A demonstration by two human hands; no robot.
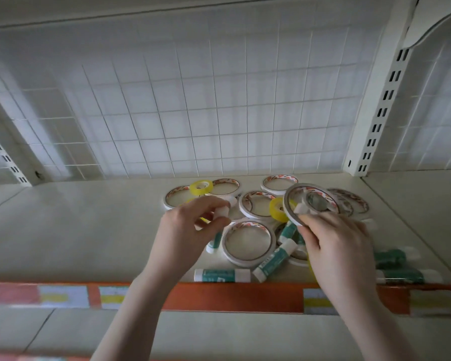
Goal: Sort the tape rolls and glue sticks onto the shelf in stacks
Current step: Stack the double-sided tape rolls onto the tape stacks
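The fingers (306, 225) of the right hand (335, 246) pinch the lower rim of a thin white tape roll (309, 203), holding it tilted up above the pile with a white glue stick cap (301, 208) showing across its opening; a blurred dark round shape sits inside the ring and cannot be made out. The left hand (188, 230) has its fingers (211, 204) curled narrowly round the white end of a glue stick (220, 213), thumb below and forefinger above. Both forearms reach up from the bottom edge, wrists bent slightly back. Taking the flat tape ring (248, 244) between the two hands as the landmark: behind it lie more white rings with red-and-orange printed inner bands, the print too blurred to read, and two small yellow tape rolls (201, 188), one behind-left, one (279, 209) behind-right. In front of the ring lies a teal-labelled glue stick (221, 275) near the shelf's edge, another (275, 261) angled just right of it; their label writing is unreadable. More teal sticks (399, 274) lie far right of the ring. All rest on the white shelf (76, 230), whose front carries an orange price strip (219, 298) with blurred tags. A wire grid (193, 113) backs the shelf.
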